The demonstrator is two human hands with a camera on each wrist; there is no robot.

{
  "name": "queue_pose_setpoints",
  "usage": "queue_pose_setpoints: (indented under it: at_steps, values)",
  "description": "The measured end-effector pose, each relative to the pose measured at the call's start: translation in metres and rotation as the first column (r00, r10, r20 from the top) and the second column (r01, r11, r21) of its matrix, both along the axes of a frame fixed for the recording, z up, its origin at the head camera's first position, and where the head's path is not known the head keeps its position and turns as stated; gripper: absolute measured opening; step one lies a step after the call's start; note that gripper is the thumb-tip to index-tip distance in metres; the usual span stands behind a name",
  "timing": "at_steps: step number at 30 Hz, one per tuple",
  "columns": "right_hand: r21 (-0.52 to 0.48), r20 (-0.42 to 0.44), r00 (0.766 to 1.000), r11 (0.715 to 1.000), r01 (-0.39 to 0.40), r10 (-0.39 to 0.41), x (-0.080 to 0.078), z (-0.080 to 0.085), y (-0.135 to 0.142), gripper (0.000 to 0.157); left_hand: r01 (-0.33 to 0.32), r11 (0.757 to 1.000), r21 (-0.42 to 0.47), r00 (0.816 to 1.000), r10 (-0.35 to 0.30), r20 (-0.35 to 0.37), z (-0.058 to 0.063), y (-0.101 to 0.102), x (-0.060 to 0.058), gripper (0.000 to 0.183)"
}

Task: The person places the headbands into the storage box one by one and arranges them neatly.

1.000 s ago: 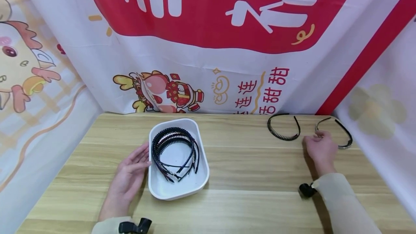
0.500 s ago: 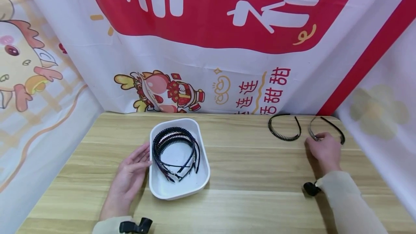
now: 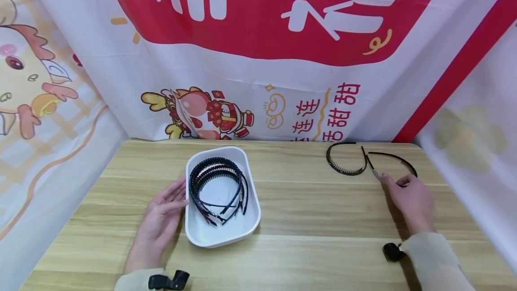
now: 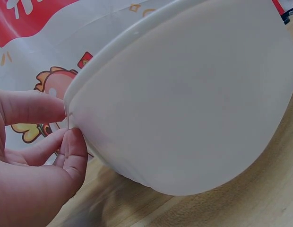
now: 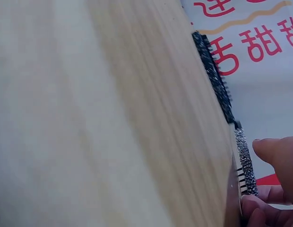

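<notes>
A white plastic bin (image 3: 210,236) stands on the table, and several black headbands (image 3: 217,161) lie looped inside it. My left hand (image 3: 159,217) touches the bin's left side with fairly straight fingers; the left wrist view shows the fingertips right at its outer wall (image 4: 184,109). At the far right, my right hand (image 3: 412,201) pinches a toothed headband (image 5: 245,158) by its glittery silver-grey band. One end of that headband overlaps a second black toothed headband (image 3: 343,172) lying to its left near the back edge. My right fingers hide part of the held one.
The wood-grain table (image 3: 307,210) meets a printed white-and-red cloth (image 3: 262,71) along its back edge. More cloth hangs at the left (image 3: 48,156) and right (image 3: 476,183). A black wrist mount (image 3: 393,252) sits on my right sleeve.
My right hand has moved toward me and turned the headband, whose open end now points left and overlaps the second headband. That one has shifted slightly left. My left hand and the bin stay put.
</notes>
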State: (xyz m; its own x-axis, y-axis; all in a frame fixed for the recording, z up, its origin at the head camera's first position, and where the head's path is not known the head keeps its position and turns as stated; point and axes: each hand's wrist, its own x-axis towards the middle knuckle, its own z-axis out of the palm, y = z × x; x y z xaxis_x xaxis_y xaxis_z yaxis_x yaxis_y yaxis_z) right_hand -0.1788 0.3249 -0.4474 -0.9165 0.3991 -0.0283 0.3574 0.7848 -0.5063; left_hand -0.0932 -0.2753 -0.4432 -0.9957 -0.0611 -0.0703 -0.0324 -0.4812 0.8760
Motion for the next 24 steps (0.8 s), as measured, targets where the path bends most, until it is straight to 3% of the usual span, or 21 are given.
queue_pose_setpoints:
  at_steps: [5, 10, 18, 24]
  values:
    - [0.014, 0.015, 1.000, 1.000, 0.001, -0.001, 0.008, -0.001, 0.007, 0.046, 0.002, 1.000, -0.003, 1.000, -0.002, 0.002, 0.000, 0.000, 0.000, 0.058]
    - [0.039, -0.017, 0.997, 0.996, -0.078, 0.078, 0.014, -0.001, 0.010, 0.035, 0.002, 1.000, 0.006, 1.000, -0.002, -0.006, 0.000, 0.000, 0.000, 0.058]
    - [0.058, -0.064, 0.981, 0.982, -0.181, 0.185, 0.022, -0.003, 0.010, 0.039, 0.002, 1.000, 0.006, 1.000, -0.002, -0.012, -0.001, 0.000, -0.001, 0.059]
    - [-0.026, -0.070, 0.988, 0.990, -0.137, 0.135, 0.025, -0.003, 0.010, 0.053, 0.008, 1.000, 0.013, 1.000, -0.008, -0.023, -0.002, 0.000, -0.001, 0.059]
